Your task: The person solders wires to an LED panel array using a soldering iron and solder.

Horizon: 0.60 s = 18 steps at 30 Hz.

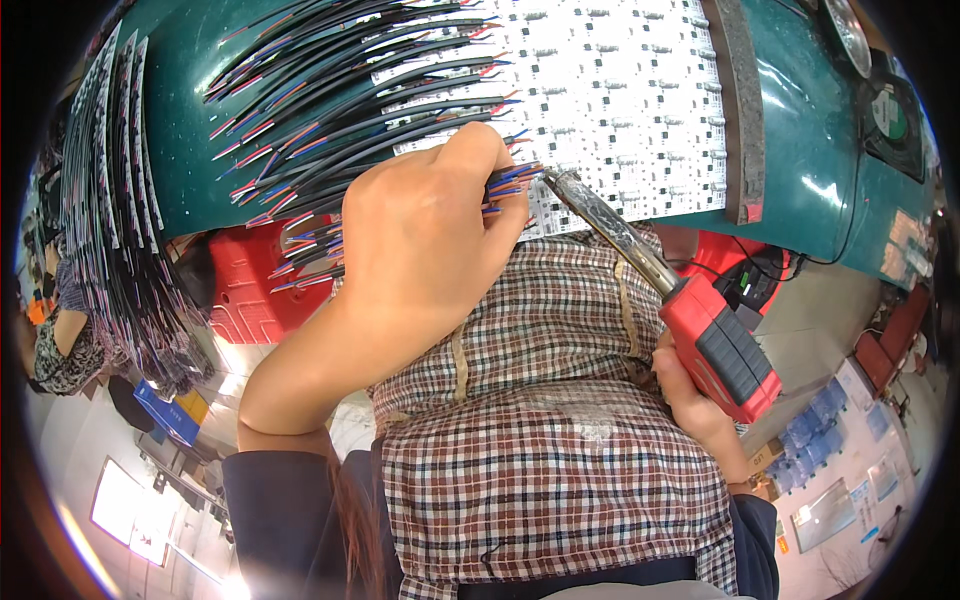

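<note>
My left hand (425,210) is closed on a black cable, and the stripped wire ends (515,178) in blue, red and black poke out past its fingertips. In my right hand (690,395) is a red soldering gun (715,345) with a dark grip, its long metal barrel slanting up to the left. The tip meets, or nearly meets, those wire ends at the near edge of a white circuit board sheet (620,100). Many black cables (340,85) with coloured ends lie side by side, reaching from the sheet's left part over the green tabletop (190,130).
Beside the sheet's right edge runs a dark bar (738,110). A black fan (890,120) and a lamp (848,35) stand farther right. Wired board strips (110,200) hang at the left, near another person's arm (70,330). Below the table is a red stool (265,285).
</note>
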{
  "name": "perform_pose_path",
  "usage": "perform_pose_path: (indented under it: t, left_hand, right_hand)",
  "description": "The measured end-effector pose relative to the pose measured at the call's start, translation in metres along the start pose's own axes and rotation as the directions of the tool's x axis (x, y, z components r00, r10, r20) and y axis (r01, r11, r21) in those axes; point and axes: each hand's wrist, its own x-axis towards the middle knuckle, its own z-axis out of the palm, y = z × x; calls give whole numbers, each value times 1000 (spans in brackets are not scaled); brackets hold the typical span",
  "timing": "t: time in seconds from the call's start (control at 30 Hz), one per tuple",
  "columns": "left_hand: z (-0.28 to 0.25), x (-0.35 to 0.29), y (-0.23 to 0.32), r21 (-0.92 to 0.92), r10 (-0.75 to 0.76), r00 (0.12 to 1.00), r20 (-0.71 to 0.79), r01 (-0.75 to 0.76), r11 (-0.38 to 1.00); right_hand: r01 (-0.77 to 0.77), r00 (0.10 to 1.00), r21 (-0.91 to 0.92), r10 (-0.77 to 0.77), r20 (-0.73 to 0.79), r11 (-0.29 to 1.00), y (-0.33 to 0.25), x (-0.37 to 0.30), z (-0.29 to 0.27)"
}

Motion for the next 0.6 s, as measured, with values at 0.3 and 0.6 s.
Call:
perform_pose_path:
  t: [0.3,0.6]
  left_hand:
    - [1,2,1,31,28,1000,-4,-27,999]
    - [6,16,-4,-44,0,1000,0,0,999]
  right_hand:
    - [-101,994,80,104,-42,992,4,-14,1]
    - [-116,993,63,117,-13,991,12,-5,-2]
